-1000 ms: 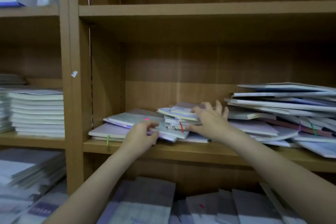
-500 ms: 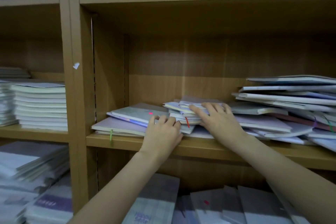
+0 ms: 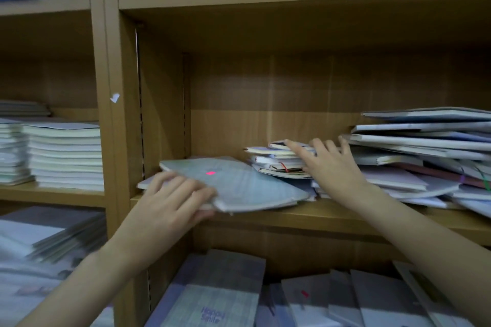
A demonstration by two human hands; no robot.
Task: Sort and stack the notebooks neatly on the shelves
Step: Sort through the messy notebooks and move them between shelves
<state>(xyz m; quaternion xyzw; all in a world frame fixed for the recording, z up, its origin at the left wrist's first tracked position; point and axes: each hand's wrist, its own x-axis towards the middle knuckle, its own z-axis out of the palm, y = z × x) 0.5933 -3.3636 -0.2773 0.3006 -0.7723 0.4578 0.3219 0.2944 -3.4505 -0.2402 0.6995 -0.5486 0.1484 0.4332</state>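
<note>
A pale green-grey notebook with a pink mark (image 3: 239, 183) lies slanted at the left of the middle shelf (image 3: 305, 216), its front corner over the shelf edge. My left hand (image 3: 172, 202) grips its near left edge, fingers on top and thumb beneath. A small untidy pile of notebooks (image 3: 276, 160) sits just right of it. My right hand (image 3: 332, 164) rests on that pile with fingers spread and straight. A tall messy heap of notebooks (image 3: 425, 156) fills the shelf's right side.
Neat stacks of notebooks (image 3: 63, 154) stand in the left bay, with more piles (image 3: 42, 236) below them. Loose notebooks (image 3: 218, 297) lie on the lower shelf under my arms. An upright divider (image 3: 117, 141) separates the bays. The shelf above holds nothing I can see.
My left hand has taken hold of the pink-marked notebook and pulled it out toward the shelf edge. My right hand shifted slightly right on the small pile.
</note>
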